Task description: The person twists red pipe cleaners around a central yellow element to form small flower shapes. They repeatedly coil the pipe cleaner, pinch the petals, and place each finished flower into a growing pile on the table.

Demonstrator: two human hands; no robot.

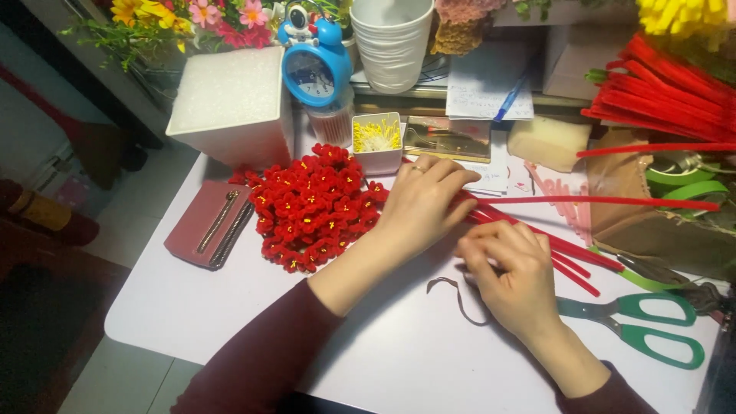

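Maroon zip pouch (211,224) at table's 9 o'clock edge. Heap of small red flowers (313,203) just right of it. Left hand (422,201) flat, fingers pressing red pipe cleaners (537,239) at centre. Right hand (512,270) at its 4 o'clock, fingertips pinching those stems; hands nearly touching. Green-handled scissors (640,322) lie at 4 o'clock.

White table (399,360) carries red flowers (313,205), green-handled scissors (636,326), maroon pouch (211,224), red stems (552,249).
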